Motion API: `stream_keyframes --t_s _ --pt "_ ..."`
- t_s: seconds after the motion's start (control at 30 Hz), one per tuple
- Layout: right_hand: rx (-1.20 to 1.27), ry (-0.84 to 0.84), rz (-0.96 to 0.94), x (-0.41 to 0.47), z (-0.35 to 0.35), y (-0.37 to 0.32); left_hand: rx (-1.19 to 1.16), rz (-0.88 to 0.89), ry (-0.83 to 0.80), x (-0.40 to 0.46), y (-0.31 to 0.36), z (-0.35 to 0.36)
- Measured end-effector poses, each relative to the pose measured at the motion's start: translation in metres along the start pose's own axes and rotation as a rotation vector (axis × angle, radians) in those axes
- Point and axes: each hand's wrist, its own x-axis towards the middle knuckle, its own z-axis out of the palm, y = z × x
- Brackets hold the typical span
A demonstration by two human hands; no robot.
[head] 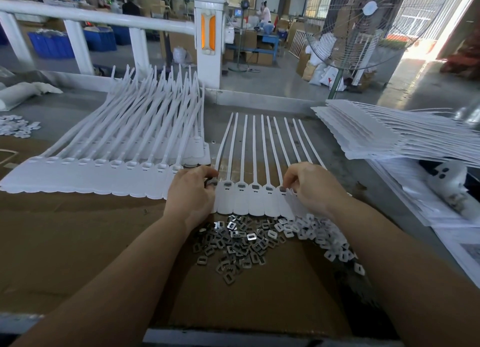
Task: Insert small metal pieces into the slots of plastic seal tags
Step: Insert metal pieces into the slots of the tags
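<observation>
White seal tags (pixel 249 198), metal in slots | left grip (pixel 191 190) curled at strip edge | right grip (pixel 309 184) pinches tag

No legible txt or labels anywhere.

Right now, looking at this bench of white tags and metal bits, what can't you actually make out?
- Head view: whether the left hand pinches a metal piece; its curled fingers hide it.
- The tag slots under the right hand, covered by its fingers.
- The stack of seal tags on the right, cut off by the picture's edge.
- The fine shape of the metal pieces: too small.
- Background workers: blurred and distant.
</observation>
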Motion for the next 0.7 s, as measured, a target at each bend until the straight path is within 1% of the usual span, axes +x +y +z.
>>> stream_keyframes --t_s 0.27,0.7 --pt "0.061 0.034 0.003 -0.0016 0.0005 0.0003 0.006 0.009 -0.002 -0.0009 -0.0008 -0.0006" --pt "0.059 0.085 0.005 0.0005 0.0052 -0.0005 0.011 0.003 0.005 -0.0016 0.0014 -0.0014"
